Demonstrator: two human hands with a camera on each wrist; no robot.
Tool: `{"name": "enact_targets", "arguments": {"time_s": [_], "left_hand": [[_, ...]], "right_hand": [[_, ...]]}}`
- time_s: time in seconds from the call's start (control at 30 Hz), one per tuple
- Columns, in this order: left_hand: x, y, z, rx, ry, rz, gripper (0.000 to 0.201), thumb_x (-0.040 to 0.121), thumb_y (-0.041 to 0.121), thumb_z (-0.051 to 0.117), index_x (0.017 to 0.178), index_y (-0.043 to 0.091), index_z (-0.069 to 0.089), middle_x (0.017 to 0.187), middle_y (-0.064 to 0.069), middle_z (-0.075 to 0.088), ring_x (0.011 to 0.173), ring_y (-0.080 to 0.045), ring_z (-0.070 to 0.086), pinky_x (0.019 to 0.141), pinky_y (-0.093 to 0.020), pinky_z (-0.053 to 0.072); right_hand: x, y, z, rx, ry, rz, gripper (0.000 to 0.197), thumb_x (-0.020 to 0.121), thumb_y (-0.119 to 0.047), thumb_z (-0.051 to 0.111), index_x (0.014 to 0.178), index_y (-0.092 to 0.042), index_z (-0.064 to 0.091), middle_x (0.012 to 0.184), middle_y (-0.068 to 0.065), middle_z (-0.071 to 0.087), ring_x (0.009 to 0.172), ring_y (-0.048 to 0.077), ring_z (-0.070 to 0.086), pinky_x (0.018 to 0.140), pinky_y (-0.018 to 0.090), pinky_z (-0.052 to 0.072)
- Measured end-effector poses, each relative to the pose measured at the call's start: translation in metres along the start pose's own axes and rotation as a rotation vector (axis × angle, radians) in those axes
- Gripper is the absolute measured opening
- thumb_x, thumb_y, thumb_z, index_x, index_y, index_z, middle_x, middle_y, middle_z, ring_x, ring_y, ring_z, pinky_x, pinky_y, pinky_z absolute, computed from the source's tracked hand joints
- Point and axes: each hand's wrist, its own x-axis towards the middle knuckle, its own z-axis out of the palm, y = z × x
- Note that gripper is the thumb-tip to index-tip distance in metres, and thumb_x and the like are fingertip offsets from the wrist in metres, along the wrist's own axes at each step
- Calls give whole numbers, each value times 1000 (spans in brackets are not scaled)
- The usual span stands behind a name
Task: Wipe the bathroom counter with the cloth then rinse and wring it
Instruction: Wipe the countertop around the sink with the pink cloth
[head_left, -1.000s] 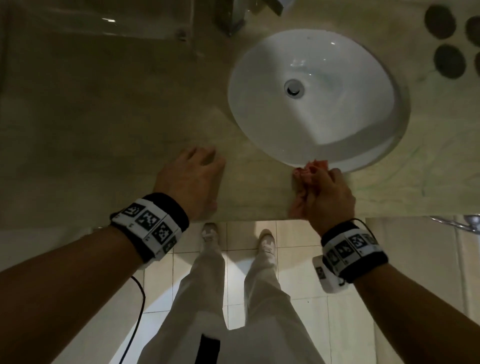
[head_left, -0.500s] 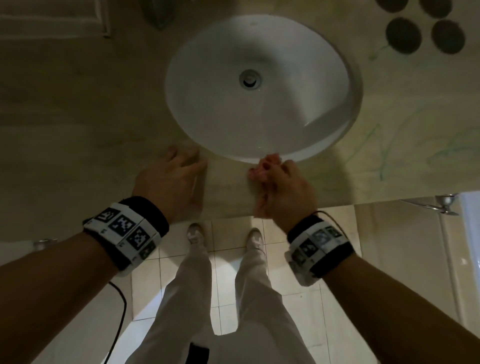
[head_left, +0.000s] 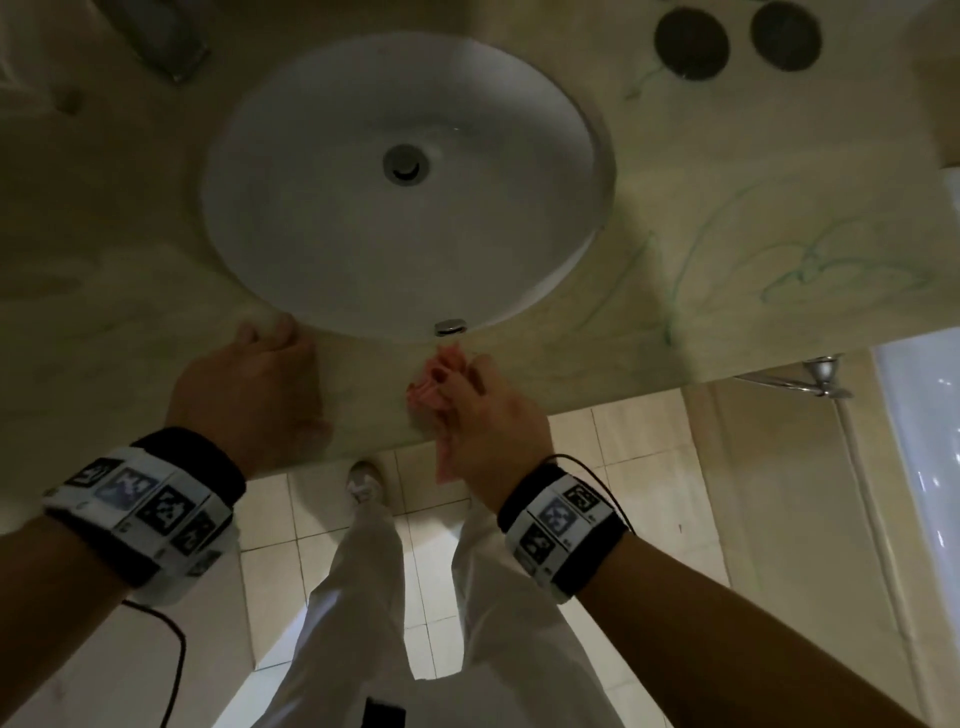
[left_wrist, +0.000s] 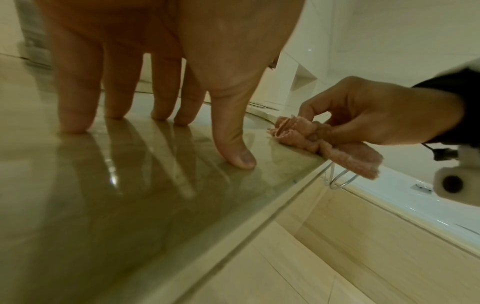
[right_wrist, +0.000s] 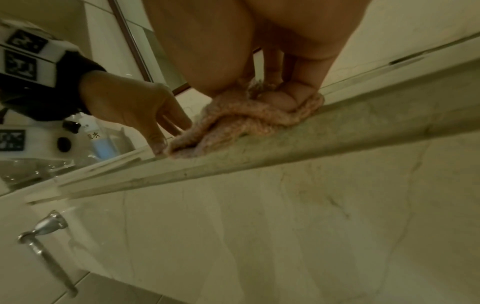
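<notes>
A pink cloth (head_left: 434, 387) (left_wrist: 337, 144) (right_wrist: 233, 121) lies bunched on the front strip of the marble counter (head_left: 727, 270) (left_wrist: 116, 195), just below the white sink (head_left: 291, 208). My right hand (head_left: 488, 410) (left_wrist: 363, 115) grips the cloth with curled fingers and holds it against the counter edge; one end of the cloth hangs over the edge. My left hand (head_left: 254, 384) (left_wrist: 155, 102) (right_wrist: 137, 107) rests on the counter to the left of the cloth, fingers straight, fingertips (left_wrist: 241, 160) pressed on the wet surface.
Two dark round objects (head_left: 691, 41) sit at the back right of the counter. A chrome tap base (head_left: 166, 41) stands behind the sink. A chrome towel bar (head_left: 815, 379) (right_wrist: 44, 242) sticks out under the counter's front. Bottles (right_wrist: 101, 142) stand at the left.
The right hand has stayed on the front strip below the sink, and more of the cloth now shows beyond its fingers. The left hand stays planted beside it. My head view shifted right.
</notes>
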Motion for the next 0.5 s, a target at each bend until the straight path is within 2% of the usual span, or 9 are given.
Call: {"name": "enact_targets", "arguments": {"time_s": [0.07, 0.1, 0.17, 0.2, 0.27, 0.3, 0.37, 0.43, 0.5], "left_hand": [[0, 11, -3, -22, 30, 29, 82, 43, 34, 94, 112, 2, 65, 122, -19, 63, 95, -42, 64, 55, -48, 56], [1, 19, -3, -25, 61, 57, 82, 40, 26, 96, 111, -1, 67, 119, -23, 65, 93, -45, 67, 54, -51, 56], [6, 40, 1, -32, 104, 125, 80, 44, 20, 96, 114, -1, 66, 121, -24, 65, 94, -45, 69, 57, -54, 57], [10, 52, 2, -43, 97, 144, 77, 50, 22, 94, 118, 2, 65, 125, -21, 64, 96, -42, 69, 61, -53, 59], [19, 79, 5, -86, 96, 163, 67, 60, 26, 89, 120, 10, 64, 128, -14, 64, 95, -37, 71, 65, -49, 59], [24, 93, 4, -108, 98, 165, 62, 62, 27, 87, 119, 13, 65, 127, -10, 65, 89, -35, 72, 64, -46, 58], [33, 117, 0, -121, 96, 168, 58, 63, 33, 85, 115, 18, 65, 127, -2, 65, 80, -31, 72, 61, -40, 58], [41, 133, 1, -89, 102, 197, 59, 63, 38, 84, 115, 20, 63, 129, 3, 62, 90, -26, 70, 63, -35, 58], [50, 146, 3, -60, 102, 250, 66, 56, 38, 88, 115, 17, 66, 124, 0, 66, 99, -25, 69, 65, -35, 58]], "right_hand": [[7, 15, -9, 19, -40, 46, 51, 61, -25, 86, 107, -15, 68, 109, 8, 63, 61, 25, 61, 47, 29, 53], [14, 24, -17, 35, -35, 71, 47, 62, -26, 86, 104, -16, 68, 107, 8, 62, 62, 26, 61, 48, 32, 54], [30, 53, -37, 2, -18, 110, 30, 72, -26, 75, 101, -20, 68, 109, 8, 61, 76, 28, 62, 59, 35, 55], [39, 71, -48, -76, -11, 124, 31, 74, -29, 64, 104, -23, 67, 112, 6, 61, 85, 29, 60, 64, 37, 55], [51, 112, -74, -183, 47, 210, 49, 68, -34, 50, 114, -24, 64, 114, 5, 59, 91, 32, 59, 69, 40, 54], [55, 129, -87, -177, 84, 302, 48, 70, -32, 51, 116, -21, 63, 113, 8, 57, 90, 36, 59, 71, 42, 53], [58, 155, -104, -172, 128, 409, 36, 77, -20, 56, 112, -15, 63, 111, 13, 55, 91, 40, 59, 72, 43, 50], [53, 156, -103, -169, 143, 361, 34, 77, -21, 53, 108, -13, 64, 109, 14, 55, 88, 39, 60, 69, 41, 49], [39, 145, -90, -78, 144, 223, 39, 75, -29, 46, 103, -15, 69, 106, 13, 60, 83, 36, 62, 66, 39, 54]]}}
